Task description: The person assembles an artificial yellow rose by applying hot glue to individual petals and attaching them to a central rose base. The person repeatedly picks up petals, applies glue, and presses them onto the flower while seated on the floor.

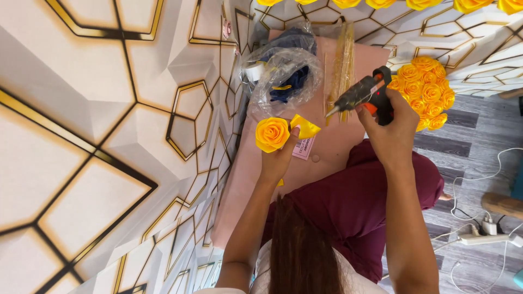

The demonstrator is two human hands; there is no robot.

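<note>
- A person is sitting against a wall patterned in white, gold and black hexagons, working over a pink board (348, 136) lying across a lap in maroon cloth.
- The left hand (279, 155) is pinching one yellow ribbon rose (272, 134), fingers closed on its base; a loose yellow ribbon tail (305, 127) is sticking out toward 3 o'clock of the bloom.
- The right hand (391, 130) is wrapping tight around one black and orange glue gun (366, 92), its nozzle pointing toward 8 o'clock, in the direction of the rose but well short of it.
- One ball of finished yellow roses (427, 90) is sitting at 3 o'clock of the gun, more than a dozen blooms showing; the hand and gun are covering its near edge.
- A row of about seven more yellow roses (419, 4) is running along the top edge, cut off by the frame.
- One clear plastic bag (283, 73) is lying at 12 o'clock of the held rose, dark blue material inside; its contents are hard to make out.
- One bundle of thin pale sticks (342, 65) in a clear sleeve is lying between bag and gun.
- One small pink rectangular label (304, 148) is lying on the board at 4 o'clock of the rose, partly hidden by the thumb.
- One white power strip (482, 237) with cables is resting on the grey plank floor at 4 o'clock.
</note>
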